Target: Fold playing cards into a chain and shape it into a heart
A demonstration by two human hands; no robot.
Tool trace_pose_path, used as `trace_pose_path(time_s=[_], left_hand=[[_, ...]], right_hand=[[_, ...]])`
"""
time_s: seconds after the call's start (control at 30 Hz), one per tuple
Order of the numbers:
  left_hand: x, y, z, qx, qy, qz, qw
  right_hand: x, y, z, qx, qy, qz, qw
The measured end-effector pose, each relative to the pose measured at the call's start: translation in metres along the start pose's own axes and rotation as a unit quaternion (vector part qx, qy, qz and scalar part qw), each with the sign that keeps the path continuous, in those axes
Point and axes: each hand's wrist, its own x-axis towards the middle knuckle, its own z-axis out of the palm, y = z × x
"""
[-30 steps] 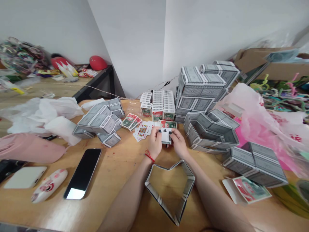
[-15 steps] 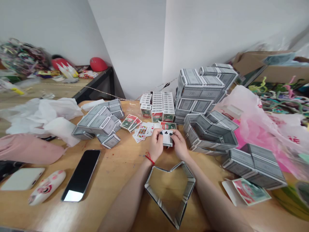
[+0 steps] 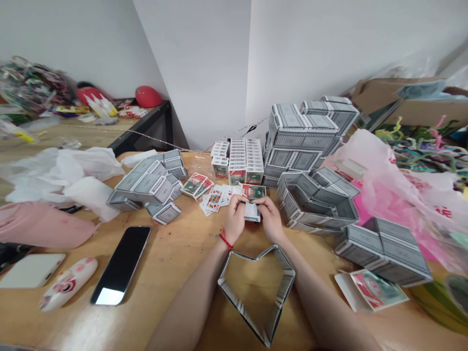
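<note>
Between both hands is a small folded playing-card piece (image 3: 252, 211), white on top with a patterned grey edge facing me. My left hand (image 3: 235, 216), with a red string at the wrist, pinches its left side. My right hand (image 3: 269, 218) grips the right side, its fingers along the far edge. Just behind them lie a red and green card box (image 3: 253, 191) and loose face-up playing cards (image 3: 214, 198). A heart-shaped frame of joined cards (image 3: 286, 293) stands on the table between my forearms.
Stacked card boxes (image 3: 245, 158) stand at the back. Folded-card blocks rise in a tall pile (image 3: 303, 134) and an open ring (image 3: 318, 204) to the right, with another cluster (image 3: 146, 183) left. A phone (image 3: 122, 265) and an opened card box (image 3: 376, 290) lie nearer.
My fingers have shifted over the far edge of the card piece. The club symbol that showed on its top is out of sight. The rest of the table looks the same.
</note>
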Motion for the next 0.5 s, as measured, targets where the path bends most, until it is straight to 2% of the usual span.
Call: trace_pose_path(time_s=[0.23,0.4,0.5], left_hand=[[0.0014,0.0065,0.0013,-0.04,0.015,-0.039,0.998],[0.0,0.0014,0.0048,-0.111,-0.016,-0.166,0.98],[0.0001,-0.0009,0.0054,-0.121,-0.009,-0.171,0.978]], right_hand=[[-0.0035,-0.0008,-0.0002,-0.053,-0.01,-0.043,0.998],[-0.005,0.0002,-0.0009,-0.053,-0.004,-0.053,0.997],[-0.0045,0.0006,-0.0022,-0.034,-0.023,-0.057,0.998]])
